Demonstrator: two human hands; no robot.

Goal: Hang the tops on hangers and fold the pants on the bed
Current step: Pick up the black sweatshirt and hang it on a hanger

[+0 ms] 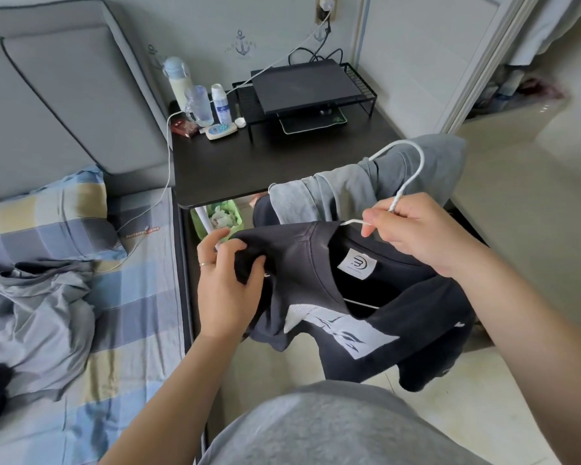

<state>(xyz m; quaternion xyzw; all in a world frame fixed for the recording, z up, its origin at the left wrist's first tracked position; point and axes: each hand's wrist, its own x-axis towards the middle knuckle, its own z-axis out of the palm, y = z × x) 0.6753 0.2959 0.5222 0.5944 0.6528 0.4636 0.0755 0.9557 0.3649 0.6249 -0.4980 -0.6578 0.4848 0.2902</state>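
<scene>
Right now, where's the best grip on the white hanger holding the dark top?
Take the hanger by the bare neck just under its hook, coming from the right and above, where the right hand pinches it. The arms are mostly buried inside the dark top, so only neck and hook are exposed.

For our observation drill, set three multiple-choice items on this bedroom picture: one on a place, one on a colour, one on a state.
1. Where does the laptop lie? A on a windowsill; B on the wire rack atop the desk; C in a drawer.
2. What colour is the hanger? A white; B red; C green.
3. What state is the black top in? A folded flat; B zipped in a bag; C partly on the hanger, held up.
Answers: 1 B, it rests on the rack's top; 2 A, its hook is plainly white; 3 C, the hanger's bar shows through the neckline.
</scene>
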